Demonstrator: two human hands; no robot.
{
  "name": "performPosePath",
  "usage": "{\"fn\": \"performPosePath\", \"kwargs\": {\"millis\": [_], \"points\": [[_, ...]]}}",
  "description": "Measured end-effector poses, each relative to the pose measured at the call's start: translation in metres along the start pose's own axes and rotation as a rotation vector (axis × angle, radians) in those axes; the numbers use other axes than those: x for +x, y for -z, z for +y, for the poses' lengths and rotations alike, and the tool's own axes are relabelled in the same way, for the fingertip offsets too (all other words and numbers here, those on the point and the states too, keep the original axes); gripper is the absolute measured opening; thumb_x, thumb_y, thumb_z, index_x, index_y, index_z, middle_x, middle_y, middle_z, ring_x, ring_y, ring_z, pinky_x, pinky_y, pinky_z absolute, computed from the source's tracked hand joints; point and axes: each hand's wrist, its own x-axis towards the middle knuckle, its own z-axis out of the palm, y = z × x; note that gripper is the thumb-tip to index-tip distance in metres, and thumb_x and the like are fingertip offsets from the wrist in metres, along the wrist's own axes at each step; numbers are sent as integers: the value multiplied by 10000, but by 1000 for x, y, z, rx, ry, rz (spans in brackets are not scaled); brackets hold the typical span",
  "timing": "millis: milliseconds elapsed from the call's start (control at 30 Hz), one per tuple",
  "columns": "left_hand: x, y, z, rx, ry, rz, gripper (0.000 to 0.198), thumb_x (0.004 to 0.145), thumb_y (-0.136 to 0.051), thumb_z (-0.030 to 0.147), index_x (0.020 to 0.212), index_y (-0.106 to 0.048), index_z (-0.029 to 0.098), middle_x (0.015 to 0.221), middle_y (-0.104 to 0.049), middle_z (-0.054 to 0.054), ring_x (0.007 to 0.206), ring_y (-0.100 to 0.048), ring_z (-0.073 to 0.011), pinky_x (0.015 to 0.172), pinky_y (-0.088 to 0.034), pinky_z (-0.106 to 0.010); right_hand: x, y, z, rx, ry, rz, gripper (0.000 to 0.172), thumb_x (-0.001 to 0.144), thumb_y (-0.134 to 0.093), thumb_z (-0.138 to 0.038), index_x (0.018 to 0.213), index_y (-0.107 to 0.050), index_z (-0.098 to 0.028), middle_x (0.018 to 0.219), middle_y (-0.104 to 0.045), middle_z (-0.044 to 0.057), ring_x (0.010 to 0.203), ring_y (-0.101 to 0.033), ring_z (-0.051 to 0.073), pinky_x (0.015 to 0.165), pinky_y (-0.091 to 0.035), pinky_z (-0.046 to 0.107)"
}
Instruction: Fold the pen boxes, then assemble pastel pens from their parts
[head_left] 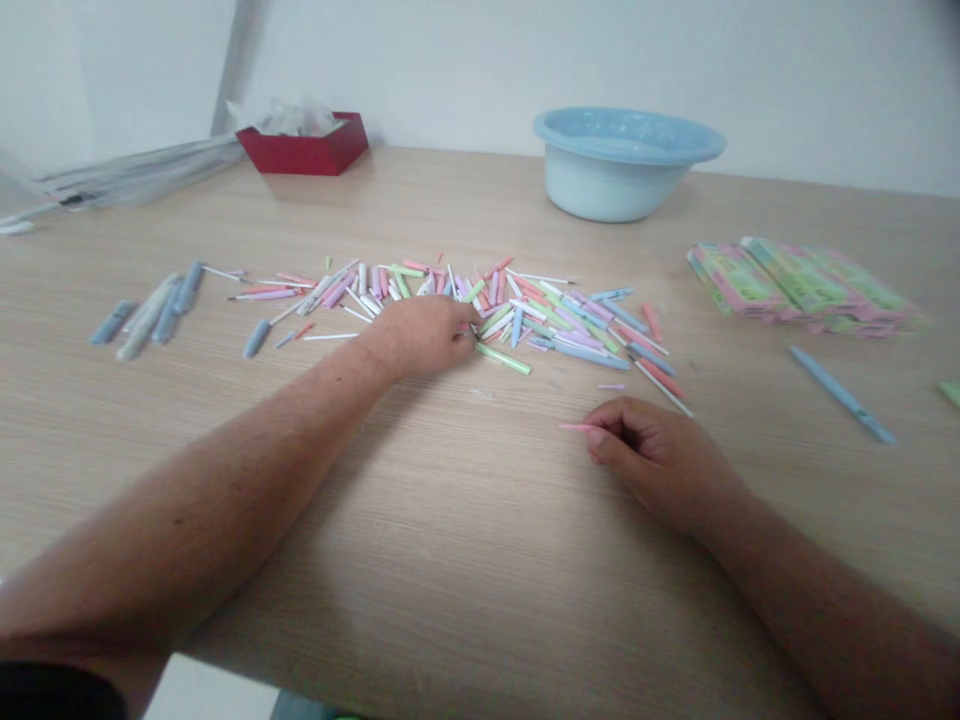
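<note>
My left hand (424,335) reaches into a pile of pastel pen parts (555,310): barrels, caps and thin white refills. Its fingers are bent together at the pile's near edge, and what they pinch, if anything, is hidden. Just right of those fingers lies a green pen barrel (504,359). Between thumb and forefinger, my right hand (652,455) pinches a thin pink pen part (575,427), a little above or on the table. A small purple piece (611,386) rests just beyond that hand.
Behind the pile stand a blue basin (626,170) and a red box (319,150) with clear plastic. Stacked packets (799,285) and one blue pen (844,395) are at right. Several blue and clear pen parts (150,310) lie at left, near clear plastic packaging (142,175).
</note>
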Motion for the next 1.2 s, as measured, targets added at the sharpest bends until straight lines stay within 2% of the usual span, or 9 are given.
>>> {"fn": "performPosePath", "kwargs": {"millis": [200, 367, 567, 767, 933, 1000, 1133, 1200], "points": [[17, 2, -2, 85, 42, -17, 486, 1018, -564, 400, 1438, -806, 365, 1323, -851, -63, 1232, -782, -319, 1020, -602, -390, 2, -1, -2, 30, 34, 9, 259, 1018, -625, -464, 974, -795, -273, 900, -835, 36, 792, -749, 236, 686, -504, 354], [31, 4, 1, 150, 53, -15, 452, 1021, -527, 318, 1338, -844, 259, 1202, -853, -161, 1131, -808, -377, 928, -617, -446, 2, -1, -5, 39, 29, 5, 262, 1010, -618, -467, 942, -776, -270, 850, -804, 26, 754, -716, 223, 675, -483, 351], [45, 4, 6, 176, 75, -22, 460, 1097, -430, 332, 1240, -847, 198, 1160, -843, -191, 1123, -807, -377, 932, -614, -444, 2, -1, -5, 60, 20, -2, 257, 999, -621, -460, 957, -786, -267, 826, -785, 25, 751, -701, 226, 685, -479, 357], [50, 2, 9, 186, 92, -18, 482, 1134, -409, 389, 1269, -839, 217, 1155, -853, -166, 1146, -794, -351, 950, -610, -427, 3, -1, -6, 60, 21, -11, 253, 999, -614, -451, 954, -784, -269, 848, -797, 16, 752, -699, 215, 685, -477, 347], [47, 1, 4, 185, 67, -44, 450, 1101, -454, 375, 1180, -864, 207, 1123, -861, -159, 1103, -807, -349, 939, -607, -414, 3, -1, -9, 51, 24, 6, 262, 988, -608, -447, 939, -784, -260, 813, -782, 17, 738, -694, 212, 684, -469, 343], [46, -1, 0, 176, 75, -37, 455, 1097, -458, 373, 1206, -865, 203, 1144, -861, -161, 1106, -812, -347, 941, -607, -407, 3, -1, -9, 54, 24, 5, 262, 981, -607, -445, 929, -782, -257, 777, -758, 12, 708, -677, 206, 665, -457, 337], [49, -3, -5, 147, 100, -4, 501, 1110, -443, 346, 1473, -780, 268, 1260, -858, -129, 1159, -810, -326, 970, -604, -404, 3, -1, -10, 54, 17, 0, 266, 977, -604, -444, 934, -785, -254, 760, -743, 13, 692, -668, 206, 651, -448, 334], [51, -2, -3, 137, 103, -12, 514, 1112, -458, 348, 1536, -745, 294, 1273, -858, -125, 1154, -812, -330, 969, -606, -414, 3, -1, -10, 55, 18, 0, 271, 980, -602, -447, 947, -789, -255, 777, -755, 16, 708, -678, 210, 662, -456, 337]]}}
